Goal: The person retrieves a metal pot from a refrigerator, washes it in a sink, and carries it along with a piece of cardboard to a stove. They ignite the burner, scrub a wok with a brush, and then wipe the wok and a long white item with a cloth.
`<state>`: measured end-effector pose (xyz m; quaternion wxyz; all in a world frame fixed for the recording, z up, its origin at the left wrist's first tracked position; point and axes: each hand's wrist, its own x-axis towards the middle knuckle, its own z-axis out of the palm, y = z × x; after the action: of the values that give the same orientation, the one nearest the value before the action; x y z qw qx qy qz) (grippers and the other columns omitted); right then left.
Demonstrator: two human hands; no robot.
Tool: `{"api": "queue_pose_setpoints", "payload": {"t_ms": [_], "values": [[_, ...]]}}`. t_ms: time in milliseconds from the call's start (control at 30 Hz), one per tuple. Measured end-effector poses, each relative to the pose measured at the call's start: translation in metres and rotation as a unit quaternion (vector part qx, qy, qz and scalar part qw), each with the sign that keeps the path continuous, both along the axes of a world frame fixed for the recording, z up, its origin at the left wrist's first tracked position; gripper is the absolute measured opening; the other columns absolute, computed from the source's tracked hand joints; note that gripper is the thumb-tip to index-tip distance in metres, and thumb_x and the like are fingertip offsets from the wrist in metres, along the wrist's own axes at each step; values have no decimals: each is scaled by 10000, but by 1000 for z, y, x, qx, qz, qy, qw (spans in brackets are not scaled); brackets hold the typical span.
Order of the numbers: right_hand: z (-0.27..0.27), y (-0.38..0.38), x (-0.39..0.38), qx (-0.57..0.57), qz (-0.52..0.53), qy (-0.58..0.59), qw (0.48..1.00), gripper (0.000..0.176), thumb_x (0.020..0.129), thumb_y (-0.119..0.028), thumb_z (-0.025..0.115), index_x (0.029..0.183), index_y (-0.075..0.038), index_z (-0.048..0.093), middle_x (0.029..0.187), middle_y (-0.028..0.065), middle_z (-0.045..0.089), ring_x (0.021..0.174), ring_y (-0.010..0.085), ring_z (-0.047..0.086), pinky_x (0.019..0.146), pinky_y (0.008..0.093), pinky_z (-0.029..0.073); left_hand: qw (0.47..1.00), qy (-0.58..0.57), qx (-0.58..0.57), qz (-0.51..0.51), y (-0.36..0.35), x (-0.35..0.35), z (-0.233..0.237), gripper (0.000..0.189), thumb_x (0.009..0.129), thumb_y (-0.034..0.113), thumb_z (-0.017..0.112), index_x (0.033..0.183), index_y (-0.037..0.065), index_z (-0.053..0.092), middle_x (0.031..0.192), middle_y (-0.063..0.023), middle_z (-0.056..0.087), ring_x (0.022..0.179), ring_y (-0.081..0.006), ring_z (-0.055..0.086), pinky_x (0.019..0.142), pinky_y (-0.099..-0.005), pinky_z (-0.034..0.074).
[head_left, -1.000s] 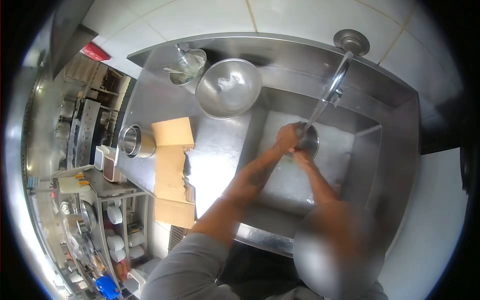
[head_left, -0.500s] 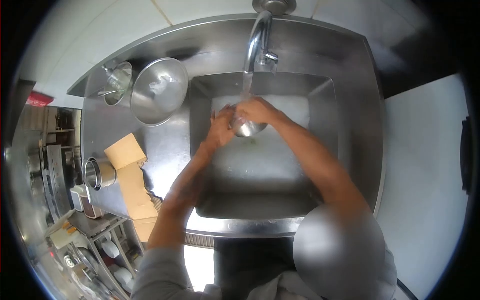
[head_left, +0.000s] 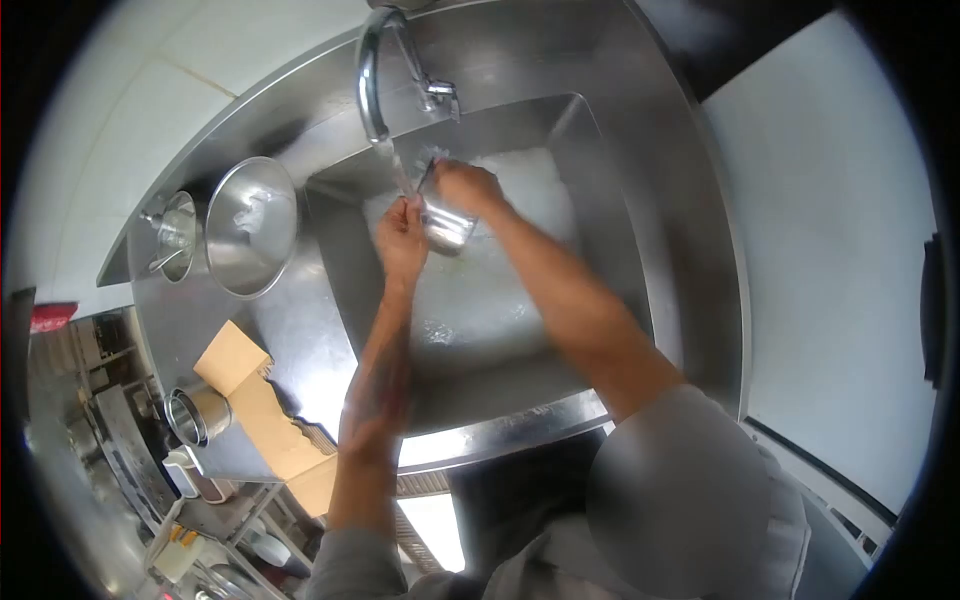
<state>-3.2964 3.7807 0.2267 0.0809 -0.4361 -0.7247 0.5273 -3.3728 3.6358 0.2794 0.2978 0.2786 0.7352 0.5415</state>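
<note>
A shiny metal container (head_left: 448, 228) is tilted over the sink, its rim near the stream from the faucet (head_left: 370, 90). My left hand (head_left: 402, 238) is closed on the container's left edge. On the upper right side, my right hand (head_left: 468, 188) is closed at the rim, with a pale, blurred thing or splash beside its fingers. Water runs down between my hands. Below them the sink (head_left: 620, 250) holds whitish, cloudy water with some bubbles.
On the left counter stand a large metal bowl (head_left: 225, 250) with something white inside and a smaller bowl (head_left: 178, 222) with utensils. Torn cardboard (head_left: 262, 410) and nested metal containers (head_left: 188, 416) are nearer me. Shelves (head_left: 240, 530) are at the lower left.
The view has turned, and the sink appears rotated. The container is now tipped with its side showing, and my hands are further apart around its rim.
</note>
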Motion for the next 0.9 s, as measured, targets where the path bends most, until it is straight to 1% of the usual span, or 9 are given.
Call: {"api": "queue_pose_setpoints", "payload": {"t_ms": [33,67,233,333,433,500,633,767,900], "values": [[-15,18,3,-398,-46,82,913,563,985,-492,482,1346,-63,528,1350,179,552,1267,261,509,1064,658,312,984,147,-81,-66,-4,2,16,223,1004,122,525,913,-8,681,816,-93,680,727,-115,601,634,-260,478],[16,15,19,-481,-98,49,870,672,977,-585,463,1425,-85,451,1439,185,463,1310,291,479,1000,702,350,980,181,65,-46,-4,8,0,155,963,116,581,929,30,706,828,-102,690,798,-157,636,737,-301,471],[38,5,53,-487,-106,50,865,677,952,-320,549,1541,-152,261,1568,228,195,1393,499,307,879,782,409,876,396,6,-275,-20,0,-23,111,854,182,725,940,119,754,985,-73,726,1027,-290,629,962,-477,350],[9,13,63,-468,28,65,881,709,880,-90,536,1531,-135,260,1544,271,217,1356,561,300,849,753,478,882,387,-2,-267,-24,-1,-8,390,840,280,776,1161,79,684,1270,-89,641,1230,-278,515,1023,-460,351],[31,14,73,-423,5,101,900,787,784,74,457,1530,-93,271,1515,287,283,1307,542,397,813,635,586,915,347,-198,-52,-33,-9,-27,776,788,386,822,1429,123,473,1488,-141,434,1388,-319,354,1140,-503,254],[46,25,79,-362,46,60,929,756,794,74,431,1520,-88,296,1476,301,348,1289,528,427,796,597,609,924,-121,-165,-324,-28,-43,-40,1001,766,442,836,1539,165,264,1538,-194,322,1454,-355,231,1183,-577,148],[63,38,76,-355,59,11,933,714,817,53,436,1510,-79,322,1467,307,362,1255,513,474,773,594,616,843,-474,-171,-187,-17,-69,-32,1028,750,401,860,1525,77,266,1538,-203,306,1382,-341,358,1125,-556,301],[68,29,60,-276,125,-61,951,642,853,14,443,1485,-67,365,1455,283,403,1197,485,541,709,545,642,922,-108,-237,-287,18,-92,-51,804,752,379,841,1389,57,470,1328,-153,557,1183,-298,566,965,-440,489],[98,7,55,-212,195,-49,956,618,882,-23,457,1489,-98,371,1426,257,455,1153,460,589,662,473,660,884,265,-184,-339,75,-88,-71,536,738,317,815,1166,44,645,1078,-157,695,976,-322,677,855,-417,539]]}}
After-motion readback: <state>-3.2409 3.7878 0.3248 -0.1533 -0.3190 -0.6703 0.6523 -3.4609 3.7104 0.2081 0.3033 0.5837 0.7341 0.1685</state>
